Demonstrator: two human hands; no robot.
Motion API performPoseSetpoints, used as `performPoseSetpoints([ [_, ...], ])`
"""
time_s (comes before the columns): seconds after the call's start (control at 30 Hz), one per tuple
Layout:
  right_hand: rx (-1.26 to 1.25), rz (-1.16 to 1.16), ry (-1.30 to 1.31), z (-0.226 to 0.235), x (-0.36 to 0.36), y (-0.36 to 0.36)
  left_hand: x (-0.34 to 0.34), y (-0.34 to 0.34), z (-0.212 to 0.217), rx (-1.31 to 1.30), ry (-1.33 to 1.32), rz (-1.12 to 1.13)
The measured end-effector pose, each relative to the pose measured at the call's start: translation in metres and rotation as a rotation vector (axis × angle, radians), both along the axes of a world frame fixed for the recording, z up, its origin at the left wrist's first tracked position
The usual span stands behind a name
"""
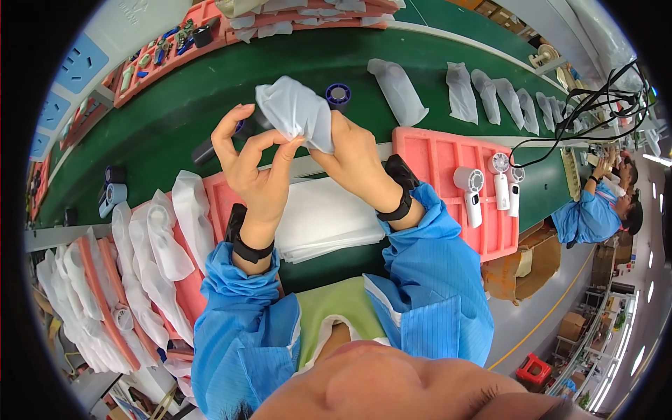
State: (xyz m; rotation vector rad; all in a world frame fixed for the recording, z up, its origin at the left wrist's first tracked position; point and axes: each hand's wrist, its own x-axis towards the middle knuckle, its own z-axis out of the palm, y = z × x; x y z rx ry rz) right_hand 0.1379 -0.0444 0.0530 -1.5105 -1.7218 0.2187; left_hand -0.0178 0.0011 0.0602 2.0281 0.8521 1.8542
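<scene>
A frosted white plastic bag [290, 105] is held up over the green work surface. Its shape is bulged and folded, and what lies inside cannot be made out. My right hand [353, 161] is closed around the bag's right side. With thumb and a fingertip pinched, my left hand [253, 161] grips the bag's lower edge, its other fingers raised. Just behind the bag stands a dark handheld fan [338, 95] with a purple-rimmed head. Another dark fan [204, 152] is partly hidden by my left hand. Below my wrists lies a stack of flat white bags [329, 218].
To the right, a pink foam tray [448, 148] carries white handheld fans [473, 183]. Bagged pieces [399, 91] lie in a row along the far green surface. Pink trays of bagged fans [168, 238] sit at left. Black cables [609, 105] hang at the right; a co-worker [591, 213] is beyond.
</scene>
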Motion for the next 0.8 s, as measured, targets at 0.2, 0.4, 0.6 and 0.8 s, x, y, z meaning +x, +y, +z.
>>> performPoseSetpoints([
  [0.2,-0.198,0.19,0.188,0.009,0.025,-0.003,-0.012,0.019,-0.005,-0.271,-0.099,-0.07],
  [0.4,-0.133,-0.277,0.11,-0.017,0.076,0.044,0.015,0.021,-0.029,-0.443,0.161,-0.273],
  [0.6,-0.025,-0.52,-0.299,-0.116,0.125,0.072,0.065,-0.051,-0.085,-0.417,0.71,-0.51],
  [0.8,-0.027,-0.221,-0.01,-0.117,0.114,0.091,0.077,-0.063,-0.103,-0.283,0.844,-0.458],
])
